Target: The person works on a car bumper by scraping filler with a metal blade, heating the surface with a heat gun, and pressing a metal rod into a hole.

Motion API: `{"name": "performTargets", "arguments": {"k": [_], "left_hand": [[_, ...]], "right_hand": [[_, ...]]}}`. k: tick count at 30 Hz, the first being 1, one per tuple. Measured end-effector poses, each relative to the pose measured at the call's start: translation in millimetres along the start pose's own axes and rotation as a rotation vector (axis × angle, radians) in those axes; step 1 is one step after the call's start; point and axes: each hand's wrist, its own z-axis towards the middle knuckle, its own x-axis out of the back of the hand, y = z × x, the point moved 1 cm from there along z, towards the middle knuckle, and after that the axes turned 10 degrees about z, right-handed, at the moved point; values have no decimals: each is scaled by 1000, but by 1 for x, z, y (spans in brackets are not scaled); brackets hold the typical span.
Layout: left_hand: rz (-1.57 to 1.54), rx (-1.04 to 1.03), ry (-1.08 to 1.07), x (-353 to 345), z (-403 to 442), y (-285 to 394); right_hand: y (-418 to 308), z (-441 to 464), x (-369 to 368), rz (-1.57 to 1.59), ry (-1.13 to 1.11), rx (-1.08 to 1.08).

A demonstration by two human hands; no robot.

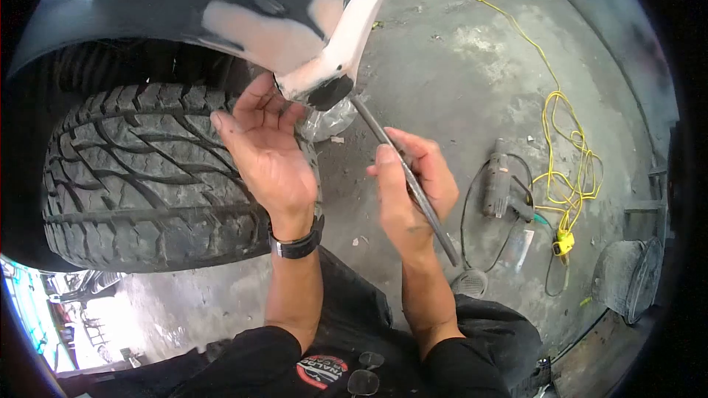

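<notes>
A dark car body panel, likely a bumper corner (269,37), hangs over the tyre with pale sanded or filled patches along its lower edge. My left hand (273,155), palm up with fingers apart, reaches under the panel's lower corner; its fingertips are partly hidden behind the edge. A long, thin dark metal rod (431,214) is gripped between the thumb and fingers of my right hand (413,184). The rod slants up to the left, its far end close to the black underside of the corner. Whether it touches there I cannot tell.
A treaded tyre (147,177) stands at left. Clear plastic (324,121) lies beneath the panel. On the concrete floor at right are a heat gun or similar power tool (500,188), a tangled yellow cord (549,129) and a grey bucket (619,276).
</notes>
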Motion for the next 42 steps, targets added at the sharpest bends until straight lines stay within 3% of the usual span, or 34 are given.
{"name": "performTargets", "arguments": {"k": [4,11,12,15,18,22,29,32,33,39,42], "left_hand": [[-5,-3,-32,-7,2,5],[-5,-105,-405,-19,-4,4],[119,-126,-394,-17,-7,2],[21,-8,-363,-16,-10,7],[83,-91,-414,-14,-9,5],[-79,-59,-236,-39,-12,8],[-221,-2,-247,-41,-11,14],[-163,-24,-237,-34,-6,15],[-106,-17,-95,-38,-5,18],[187,46,70,-8,9,23],[202,61,20,2,3,25]], "right_hand": [[2,1,-3,29,-5,-61],[4,6,-11,-32,-15,78],[3,5,-14,13,-12,37],[-1,5,-9,35,2,-22],[-5,10,-4,-33,-40,-48],[-2,14,-4,33,-57,47],[2,17,-6,58,-59,133],[-4,16,-6,36,-94,108],[-5,15,-7,37,-99,106],[5,16,-9,53,-87,135],[6,17,-11,67,-81,157]]}}
